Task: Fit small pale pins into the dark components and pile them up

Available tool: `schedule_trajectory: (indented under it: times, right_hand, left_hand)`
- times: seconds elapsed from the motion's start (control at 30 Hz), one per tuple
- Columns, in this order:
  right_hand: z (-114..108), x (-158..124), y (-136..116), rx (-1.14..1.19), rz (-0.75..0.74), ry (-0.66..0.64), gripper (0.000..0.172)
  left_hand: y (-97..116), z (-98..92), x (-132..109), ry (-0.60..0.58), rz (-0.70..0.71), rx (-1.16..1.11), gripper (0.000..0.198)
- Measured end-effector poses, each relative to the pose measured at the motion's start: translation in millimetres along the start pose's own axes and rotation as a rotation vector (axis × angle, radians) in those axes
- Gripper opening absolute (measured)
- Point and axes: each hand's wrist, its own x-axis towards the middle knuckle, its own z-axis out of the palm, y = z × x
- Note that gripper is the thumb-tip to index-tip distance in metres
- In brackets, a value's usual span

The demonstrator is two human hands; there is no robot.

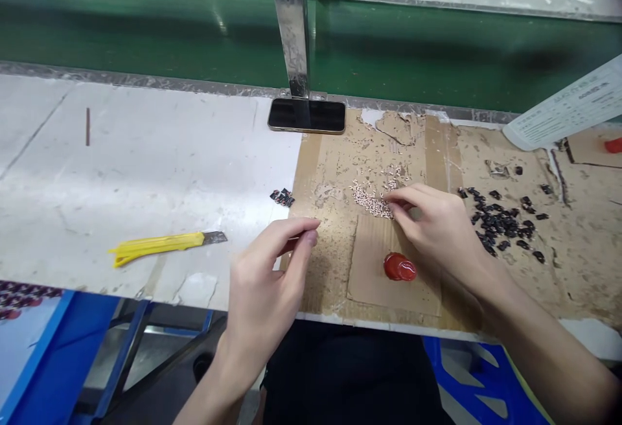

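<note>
My left hand (267, 276) hovers over the front of the cardboard, thumb and forefinger brought together in a pinch. Whatever is between those fingertips is too small to make out. My right hand (442, 224) reaches into a pile of tiny pinkish pieces (372, 201), its thumb and forefinger closed at the pile's right edge; what they grip is hidden. Below the pile, a glossy red blob (399, 267) sits on a small cardboard square (374, 292). A little cluster of black pieces (282, 197) lies beyond my left hand.
Many small black parts (503, 223) are scattered right of my right hand. A phone (306, 116) lies by the metal post (294, 36). To the left is a yellow utility knife (165, 245) with its blade out. A white printed container (568, 104) leans in at right.
</note>
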Motion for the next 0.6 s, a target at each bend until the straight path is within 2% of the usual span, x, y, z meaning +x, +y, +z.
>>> schedule_trajectory:
  times: [0.07,0.13,0.17,0.23,0.33,0.43,0.6]
  right_hand:
    - [-4.0,-2.2,0.1,0.108,0.050,0.069,0.012]
    - [-10.5,-8.7,0.0,0.334,0.178,0.143,0.008]
    - [-14.1,-13.9,-0.3,0.481,0.258,0.168,0.011]
    - [-20.6,-27.3,-1.6,0.762,0.391,0.178,0.020]
    - [-26.0,-49.6,-7.6,1.033,0.469,0.147,0.022]
    - [-27.7,-65.6,-20.4,1.065,0.463,0.151,0.021]
    - [-31.9,-74.0,-47.1,0.852,0.424,0.276,0.023]
  left_hand:
    - [4.7,6.0,-1.0,-0.012,0.019,-0.038,0.016]
    - [12.2,15.6,-2.0,-0.041,0.045,-0.091,0.018]
    - [16.8,21.7,-2.5,-0.061,0.063,-0.121,0.018]
    - [26.8,35.1,-3.5,-0.109,0.104,-0.184,0.016]
    - [39.1,53.2,-5.8,-0.163,0.197,-0.261,0.012]
    - [44.0,62.8,-8.9,-0.186,0.286,-0.246,0.012]
    - [40.8,66.9,-13.8,-0.172,0.400,-0.079,0.013]
